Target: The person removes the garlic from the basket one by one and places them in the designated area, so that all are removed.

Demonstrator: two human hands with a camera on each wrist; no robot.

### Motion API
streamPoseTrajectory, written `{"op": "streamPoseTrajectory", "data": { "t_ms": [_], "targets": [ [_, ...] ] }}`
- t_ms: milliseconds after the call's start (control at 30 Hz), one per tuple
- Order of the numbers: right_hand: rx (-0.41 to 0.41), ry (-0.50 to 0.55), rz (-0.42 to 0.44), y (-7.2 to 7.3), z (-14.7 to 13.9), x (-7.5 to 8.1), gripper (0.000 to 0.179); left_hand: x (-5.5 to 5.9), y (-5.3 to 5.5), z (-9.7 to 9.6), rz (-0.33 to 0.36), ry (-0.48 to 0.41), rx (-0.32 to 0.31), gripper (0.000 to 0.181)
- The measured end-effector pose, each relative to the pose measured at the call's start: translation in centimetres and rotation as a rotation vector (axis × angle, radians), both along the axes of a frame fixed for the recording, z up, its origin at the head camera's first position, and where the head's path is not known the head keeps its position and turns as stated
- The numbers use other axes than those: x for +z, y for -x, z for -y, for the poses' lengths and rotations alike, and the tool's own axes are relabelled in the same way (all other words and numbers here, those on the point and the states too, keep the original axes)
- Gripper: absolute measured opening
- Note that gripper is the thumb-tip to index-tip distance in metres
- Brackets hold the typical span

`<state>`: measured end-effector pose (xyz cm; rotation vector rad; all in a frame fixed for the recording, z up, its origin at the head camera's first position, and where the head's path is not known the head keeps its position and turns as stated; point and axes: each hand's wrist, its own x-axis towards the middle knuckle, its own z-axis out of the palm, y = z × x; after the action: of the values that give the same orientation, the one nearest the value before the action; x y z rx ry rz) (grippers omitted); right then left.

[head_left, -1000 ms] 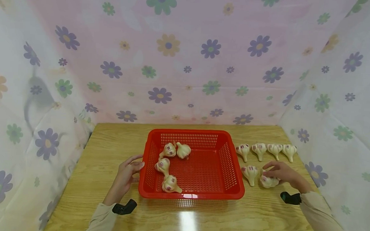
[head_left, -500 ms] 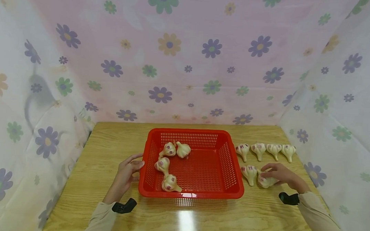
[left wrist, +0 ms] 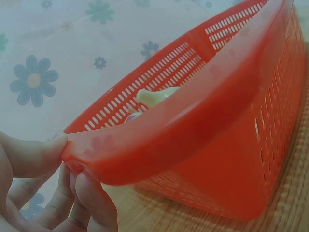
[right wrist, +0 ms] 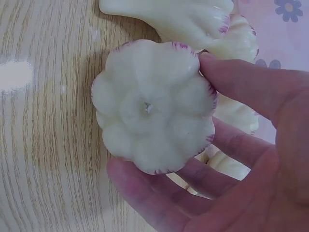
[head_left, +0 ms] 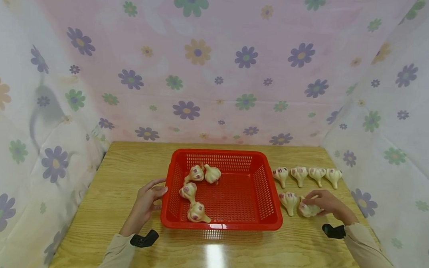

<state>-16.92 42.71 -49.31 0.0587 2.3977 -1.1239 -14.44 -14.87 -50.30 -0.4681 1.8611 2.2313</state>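
Observation:
My left hand point(head_left: 144, 205) pinches the left rim of a red plastic basket point(head_left: 228, 226), thumb above and fingers curled beneath, as the left wrist view shows. Several garlic bulbs point(head_left: 197, 212) lie inside along the basket's left part. On the right, my right hand point(head_left: 330, 204) grips a garlic bulb point(head_left: 307, 210) low over the wooden table. In the right wrist view this bulb point(right wrist: 154, 111) shows its pale, lobed side with purple edges, and thumb and fingers surround it. Another garlic bulb point(head_left: 288, 202) lies just left of it, beside the basket.
A row of several garlic bulbs point(head_left: 299, 175) lies behind my right hand, right of the basket. The wooden table point(head_left: 134, 158) meets flowered cloth walls point(head_left: 223, 90) at the back and sides. Light glares on the table's front middle.
My right hand has shifted slightly left with its garlic bulb, nearer the neighbouring one. My left hand keeps its hold on the basket, which stays in place.

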Motion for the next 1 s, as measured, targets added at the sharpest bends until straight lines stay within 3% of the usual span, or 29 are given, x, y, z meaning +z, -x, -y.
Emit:
{"op": "streamPoseTrajectory", "data": {
  "t_ms": [367,567,1000],
  "targets": [
    [0.021,-0.068,-0.017,0.2,0.5,1.2,0.048,0.1,-0.1,0.1,0.002,-0.006,-0.003,0.041],
    [0.069,-0.118,-0.083,0.7,1.7,2.1,0.052,0.3,-0.1,0.1,0.002,-0.001,-0.007,0.043],
    [0.148,-0.050,-0.202,1.2,6.2,5.0,0.052,0.2,-0.1,0.1,0.004,-0.007,-0.011,0.041]
  ]
}}
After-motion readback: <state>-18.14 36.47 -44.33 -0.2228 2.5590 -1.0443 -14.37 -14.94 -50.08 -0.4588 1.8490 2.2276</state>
